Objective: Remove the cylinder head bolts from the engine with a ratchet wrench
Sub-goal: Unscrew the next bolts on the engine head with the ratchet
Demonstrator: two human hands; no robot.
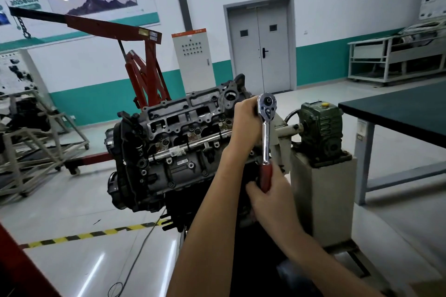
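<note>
A dark grey engine (173,142) is mounted tilted on a stand, its cylinder head facing me with bolt holes and a fuel rail across it. A chrome ratchet wrench (266,128) with a red handle stands nearly upright at the engine's right end. My right hand (270,198) grips the red handle from below. My left hand (245,118) curls around the wrench just behind its round head. The socket and the bolt under the head are hidden by my left hand.
The engine stand's green gearbox (321,128) sits on a grey pedestal (323,190) right of the wrench. A dark-topped workbench (398,113) is at the right. A red engine hoist (142,65) stands behind. Yellow-black floor tape (96,234) and a cable lie below.
</note>
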